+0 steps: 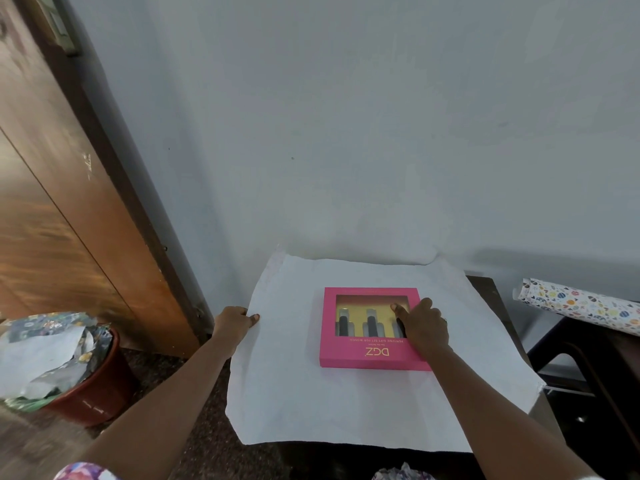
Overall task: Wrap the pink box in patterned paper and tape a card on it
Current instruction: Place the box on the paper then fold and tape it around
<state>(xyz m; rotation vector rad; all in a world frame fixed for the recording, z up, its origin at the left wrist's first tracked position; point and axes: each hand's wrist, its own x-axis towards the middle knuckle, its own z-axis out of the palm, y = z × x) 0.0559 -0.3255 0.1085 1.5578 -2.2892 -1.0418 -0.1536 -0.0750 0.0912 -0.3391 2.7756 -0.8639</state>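
A pink box (360,355) with a window showing small bottles lies flat in the middle of a sheet of paper (304,403), whose white underside faces up. My right hand (420,327) rests on the box's right part, fingers laid over the window. My left hand (235,322) pinches the sheet's left edge, thumb on top of the paper. The sheet covers a small dark table and overhangs it at the left. No card or tape is in view.
A roll of patterned paper (581,304) lies on a dark stand at the right. A red-brown bin (93,386) stuffed with crumpled paper stands on the floor at the left, beside a wooden door (69,209). A pale wall rises directly behind the table.
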